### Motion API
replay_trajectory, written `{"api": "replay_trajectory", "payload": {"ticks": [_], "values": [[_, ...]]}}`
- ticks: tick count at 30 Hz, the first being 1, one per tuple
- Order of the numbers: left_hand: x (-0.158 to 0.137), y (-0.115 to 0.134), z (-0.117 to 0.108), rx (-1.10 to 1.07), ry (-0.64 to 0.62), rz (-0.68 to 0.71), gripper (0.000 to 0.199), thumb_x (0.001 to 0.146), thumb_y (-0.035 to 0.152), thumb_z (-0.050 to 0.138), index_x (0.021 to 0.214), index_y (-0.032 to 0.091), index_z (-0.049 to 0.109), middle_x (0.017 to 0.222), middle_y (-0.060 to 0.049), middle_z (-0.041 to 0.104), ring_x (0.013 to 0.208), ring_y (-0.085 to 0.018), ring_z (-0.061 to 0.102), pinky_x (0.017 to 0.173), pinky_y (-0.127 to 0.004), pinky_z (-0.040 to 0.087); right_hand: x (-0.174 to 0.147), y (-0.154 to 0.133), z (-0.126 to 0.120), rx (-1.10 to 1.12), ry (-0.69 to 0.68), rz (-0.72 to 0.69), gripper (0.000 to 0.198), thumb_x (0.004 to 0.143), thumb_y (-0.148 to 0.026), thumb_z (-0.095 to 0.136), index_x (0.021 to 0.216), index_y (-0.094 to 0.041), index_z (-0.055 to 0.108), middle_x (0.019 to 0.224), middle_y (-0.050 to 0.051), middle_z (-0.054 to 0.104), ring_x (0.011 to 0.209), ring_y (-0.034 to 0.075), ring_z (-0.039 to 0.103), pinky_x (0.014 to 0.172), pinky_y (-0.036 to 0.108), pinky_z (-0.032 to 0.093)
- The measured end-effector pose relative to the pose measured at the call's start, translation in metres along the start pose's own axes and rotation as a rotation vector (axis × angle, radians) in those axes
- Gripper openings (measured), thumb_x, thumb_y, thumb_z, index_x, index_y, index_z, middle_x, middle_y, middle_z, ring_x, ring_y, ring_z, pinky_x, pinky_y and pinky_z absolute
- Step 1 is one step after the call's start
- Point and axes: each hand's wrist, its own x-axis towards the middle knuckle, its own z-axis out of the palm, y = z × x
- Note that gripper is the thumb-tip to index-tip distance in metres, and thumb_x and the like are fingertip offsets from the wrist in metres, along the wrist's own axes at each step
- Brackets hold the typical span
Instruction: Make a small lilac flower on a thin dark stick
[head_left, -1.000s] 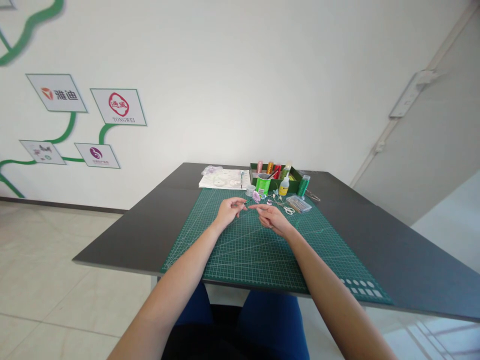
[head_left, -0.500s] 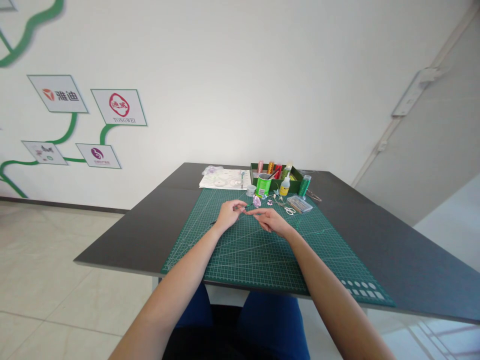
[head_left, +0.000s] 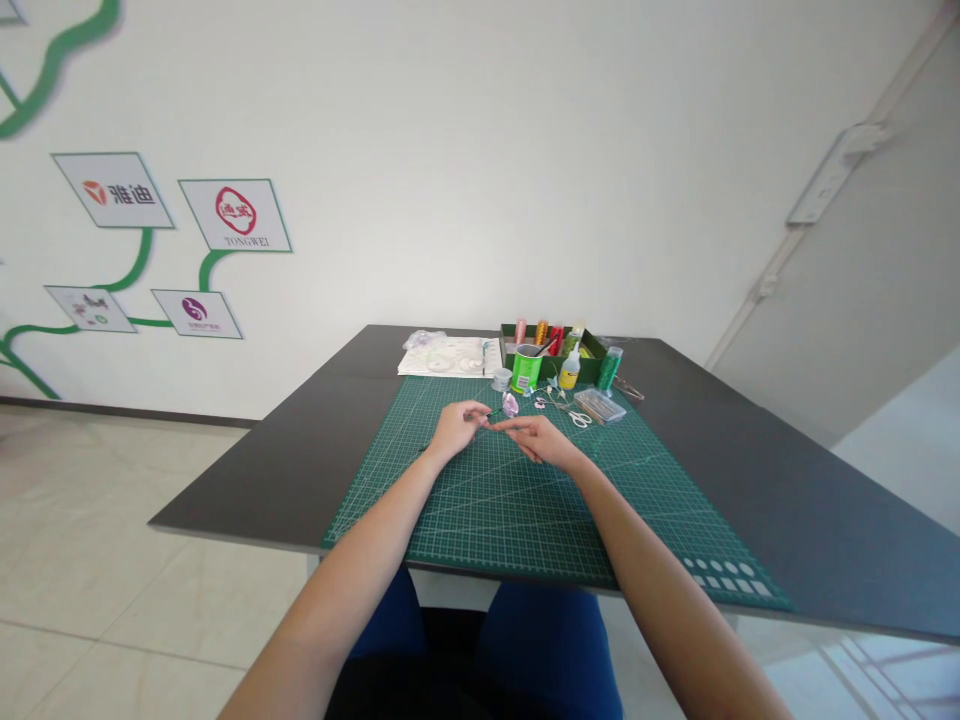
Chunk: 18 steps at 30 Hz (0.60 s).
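Observation:
My left hand (head_left: 457, 427) is closed above the cutting mat, its thumb and fingers pinching the thin dark stem of a small pale purple flower (head_left: 510, 404). The flower head points right, just beyond my fingertips. My right hand (head_left: 545, 440) reaches in from the other side with its index finger pointing at the left fingertips; the other fingers curl under. Its fingertips meet or nearly meet the left ones. Whatever it may pinch is too small to make out. White-handled scissors (head_left: 579, 419) and thin wire stems (head_left: 553, 398) lie just beyond the right hand.
The green cutting mat (head_left: 510, 520) covers the middle of a dark table (head_left: 285, 470). Behind my hands stand a green can (head_left: 526, 370), a glue bottle (head_left: 570, 370), a green spool (head_left: 610, 368), a clear case (head_left: 600, 406), a box (head_left: 592, 345) of spools and white paper sheets (head_left: 450, 358).
The purple flower has shifted slightly left and looks turned on its stem. Both hands stay almost in the same place, with small finger movements.

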Motion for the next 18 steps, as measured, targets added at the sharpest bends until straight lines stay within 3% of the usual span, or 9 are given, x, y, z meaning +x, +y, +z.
{"api": "replay_trajectory", "payload": {"ticks": [5,18], "values": [[-0.002,-0.001,0.001,0.263,-0.006,0.135,0.023,0.085,0.008,0.064,0.100,0.017,0.079,0.084,-0.004,0.080,0.081,-0.019,0.074,0.087,-0.033,0.055,0.000,-0.001,0.002,0.003,-0.041,0.001,0.051,0.089,-0.044,0.059,0.120,-0.007,0.073,0.037,-0.009,0.043,0.032,0.008,0.034,0.040,0.021,0.028],[-0.006,0.006,0.000,0.327,-0.132,0.182,0.024,0.088,0.010,0.061,0.101,0.018,0.080,0.081,-0.003,0.080,0.077,-0.019,0.071,0.084,-0.031,0.052,-0.005,-0.004,-0.009,0.290,-0.062,-0.064,0.041,0.090,-0.044,0.065,0.110,-0.009,0.074,0.037,-0.012,0.038,0.034,0.006,0.025,0.042,0.022,0.020]]}}
